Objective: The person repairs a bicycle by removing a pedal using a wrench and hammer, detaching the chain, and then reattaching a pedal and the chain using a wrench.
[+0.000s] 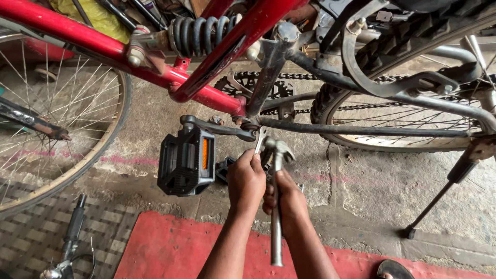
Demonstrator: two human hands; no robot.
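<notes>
The left hand (pixel 247 178) pinches a small metal piece (pixel 260 140) just under the crank (pixel 219 127), the right hand (pixel 287 199) grips the hammer (pixel 277 206) tight, so tap gently and straight.

Bicycle repair workshop — red bike frame (pixel 103 49), loose wheel (pixel 67 129), hammer (pixel 276 206), concrete floor (pixel 372 191).

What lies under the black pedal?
Under the black pedal shows bare concrete floor, and a second dark pedal peeks out beside it. Anything directly beneath is covered.
</notes>
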